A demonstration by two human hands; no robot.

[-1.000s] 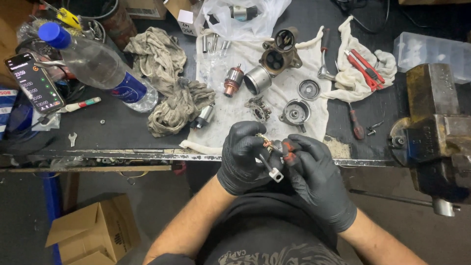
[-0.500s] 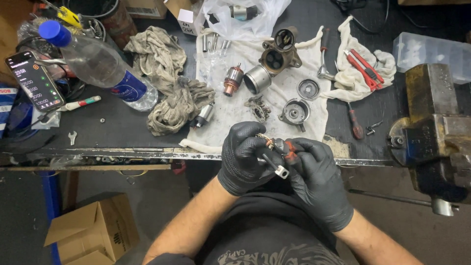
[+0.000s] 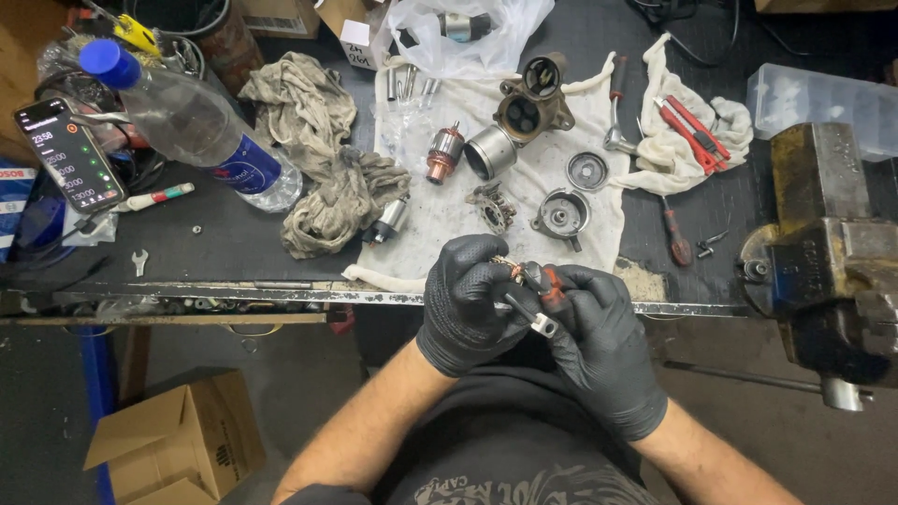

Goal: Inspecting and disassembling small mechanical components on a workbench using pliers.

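Currently, head view, one entry per item.

Left hand [image 3: 472,304]: black glove, fingers curled shut around a small copper-wound part [image 3: 510,269], held just below the tabletop edge [image 3: 281,292], over the lap.

Right hand [image 3: 599,346]: black glove, grip closed on a red-handled tool [image 3: 552,292]; its metal end [image 3: 541,324] sticks out between the two hands. Whether the tip touches the part cannot be told.

White cloth [image 3: 440,210] on the tabletop: armature [image 3: 441,154], steel cylinder sleeve [image 3: 490,152], cast housing [image 3: 533,103], round cap [image 3: 586,171], end cover [image 3: 559,213], brush-holder piece [image 3: 492,208].

Left of the cloth: grey rags [image 3: 318,168], small cylindrical motor part [image 3: 386,221], plastic water bottle [image 3: 187,126], phone [image 3: 70,154], small spanner [image 3: 138,262].

Right: red pliers [image 3: 692,131] on a white rag, screwdriver [image 3: 675,234], bench vise [image 3: 828,252].

Floor: open cardboard box [image 3: 178,444].

Risk, as judged: the part is held off the tabletop, so a slipping glove would drop it to the floor; a slipping tool tip could nick the copper winding or the left fingers.
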